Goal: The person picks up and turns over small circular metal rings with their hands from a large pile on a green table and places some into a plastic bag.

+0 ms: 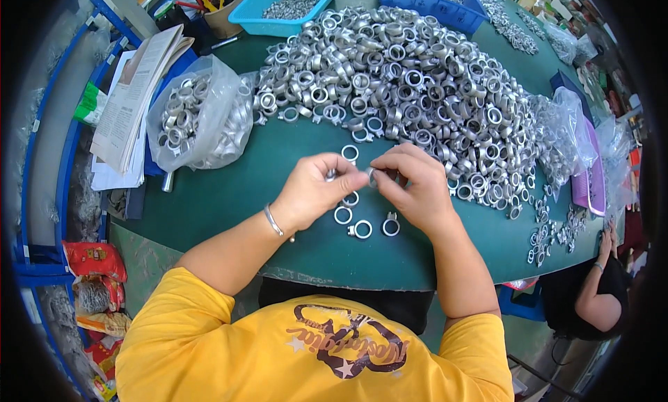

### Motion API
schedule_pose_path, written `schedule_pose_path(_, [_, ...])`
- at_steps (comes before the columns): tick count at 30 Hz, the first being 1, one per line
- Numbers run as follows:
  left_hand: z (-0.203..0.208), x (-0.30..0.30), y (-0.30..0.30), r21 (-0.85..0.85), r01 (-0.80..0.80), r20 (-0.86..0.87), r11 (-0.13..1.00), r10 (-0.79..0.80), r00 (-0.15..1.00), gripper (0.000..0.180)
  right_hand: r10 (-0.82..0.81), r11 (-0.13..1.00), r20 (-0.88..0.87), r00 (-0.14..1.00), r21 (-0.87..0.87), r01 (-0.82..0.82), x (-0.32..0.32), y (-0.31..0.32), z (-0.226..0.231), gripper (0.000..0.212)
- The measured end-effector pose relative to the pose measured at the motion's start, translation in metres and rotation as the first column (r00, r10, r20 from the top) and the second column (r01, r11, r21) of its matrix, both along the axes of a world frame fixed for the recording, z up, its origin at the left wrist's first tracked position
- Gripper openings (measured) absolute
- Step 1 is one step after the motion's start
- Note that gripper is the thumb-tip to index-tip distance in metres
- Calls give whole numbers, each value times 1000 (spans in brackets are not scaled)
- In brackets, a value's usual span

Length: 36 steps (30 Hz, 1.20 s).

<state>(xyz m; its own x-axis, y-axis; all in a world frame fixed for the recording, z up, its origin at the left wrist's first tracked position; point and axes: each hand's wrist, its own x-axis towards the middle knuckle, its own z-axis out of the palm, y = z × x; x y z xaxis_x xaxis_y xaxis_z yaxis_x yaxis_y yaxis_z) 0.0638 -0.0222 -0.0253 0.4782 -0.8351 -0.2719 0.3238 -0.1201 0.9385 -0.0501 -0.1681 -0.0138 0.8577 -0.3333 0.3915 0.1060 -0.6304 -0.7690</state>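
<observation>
Metal ring [371, 178] in R hand [419, 188]

A head-worn fisheye camera looked down from above its wearer [202, 339], close over the left hand [309, 188] and right hand [422, 188], facing across the surface [229, 200] from near edge to far.

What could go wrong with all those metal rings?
The right hand appears to pinch a small ring, which might slip. That hand is close to the heap, so a bump could set rings rolling. Loose rings lie between the heap and the near edge of the table, and might get swept off.
</observation>
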Motion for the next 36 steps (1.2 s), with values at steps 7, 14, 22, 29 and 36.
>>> schedule_pose_path(7, [-1,-1,2,-215,33,557,976,94,825,13,13,982,249,968,180,-60,2,2,-11,21])
schedule_pose_path(14, [6,-2,3,-309,78,759,948,196,621,16,327,508,-27,945,848,-152,1,-14,-17,21])
schedule_pose_path(22, [5,-2,2,-333,58,772,941,236,590,16,238,723,180,954,624,-298,0,5,-18,31])
schedule_pose_path(29, [2,-4,6,-357,24,599,934,209,773,19,149,885,239,960,401,-237,4,3,-19,32])
schedule_pose_path(36, [-4,-1,4,-295,-3,611,955,192,768,20,67,997,265,962,28,-77,4,6,-10,31])
